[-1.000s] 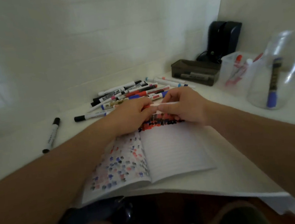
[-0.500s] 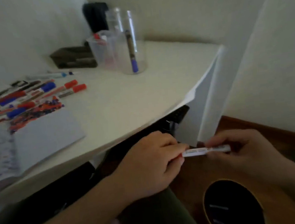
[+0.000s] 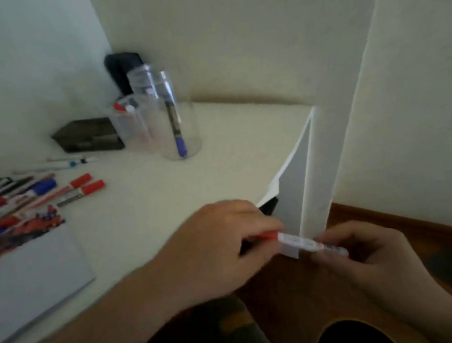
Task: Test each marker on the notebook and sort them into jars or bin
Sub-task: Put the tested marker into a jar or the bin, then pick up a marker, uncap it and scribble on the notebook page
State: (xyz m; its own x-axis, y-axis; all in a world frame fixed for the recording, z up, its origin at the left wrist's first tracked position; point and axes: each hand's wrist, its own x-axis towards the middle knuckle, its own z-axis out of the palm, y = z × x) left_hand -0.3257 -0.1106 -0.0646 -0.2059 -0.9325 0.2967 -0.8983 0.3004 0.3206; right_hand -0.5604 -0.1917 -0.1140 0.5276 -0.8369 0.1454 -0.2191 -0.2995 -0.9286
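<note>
Both hands hold one white marker (image 3: 300, 243) with a red cap past the desk's right front corner, above the floor. My left hand (image 3: 222, 245) grips the red cap end. My right hand (image 3: 369, 251) pinches the white barrel end. A round black bin (image 3: 348, 338) opens on the floor just below the hands. The open notebook (image 3: 30, 272), scribbled red and blue along its top, lies at the left on the white desk (image 3: 191, 175). A pile of markers (image 3: 24, 194) lies behind it. One clear jar (image 3: 174, 120) holds a blue-capped marker; another jar (image 3: 129, 123) behind it holds red-capped ones.
A dark organiser tray (image 3: 88, 136) and a black device (image 3: 120, 70) stand in the back corner by the walls. A white desk side panel (image 3: 300, 191) drops to the wooden floor (image 3: 424, 239). My leg in dark clothing (image 3: 204, 340) is under the hands.
A second ago both hands held the marker over the notebook. They carried it down to the right, off the desk and above the bin, and the view swung right with them.
</note>
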